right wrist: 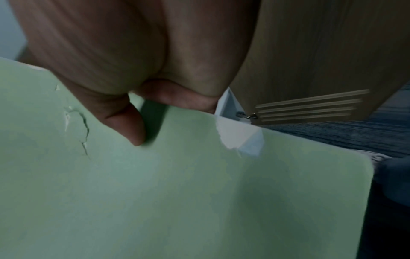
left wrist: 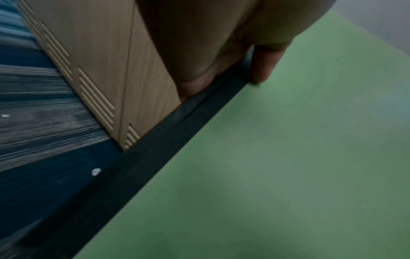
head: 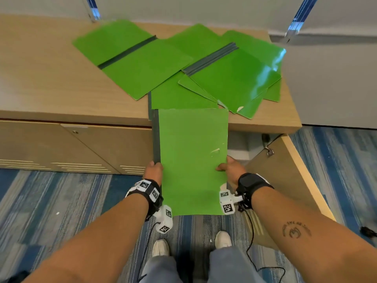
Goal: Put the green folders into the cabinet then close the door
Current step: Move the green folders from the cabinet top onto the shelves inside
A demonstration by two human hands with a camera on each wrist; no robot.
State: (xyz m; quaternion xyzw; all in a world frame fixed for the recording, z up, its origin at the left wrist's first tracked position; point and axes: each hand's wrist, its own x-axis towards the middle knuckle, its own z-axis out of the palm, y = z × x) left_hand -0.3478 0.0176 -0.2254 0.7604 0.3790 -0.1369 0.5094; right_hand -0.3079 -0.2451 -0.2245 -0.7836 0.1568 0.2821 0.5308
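Between our left hand (head: pixel 154 168) and right hand (head: pixel 230 166), each pinching a long edge, we hold a green folder (head: pixel 192 160) before the open door (head: pixel 285 180), other folders (head: pixel 183 64) atop the cabinet (head: pixel 51 78).

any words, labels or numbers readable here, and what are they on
No text reads clearly in any view.
Tattoo on the right forearm: a curved line of lettering, too small and blurred to read.
Square markers on the wrist camera mounts: black and white code patterns, no words or numbers.
Held green folder, the folders on the cabinet top, and the open cabinet door: no label or print visible.
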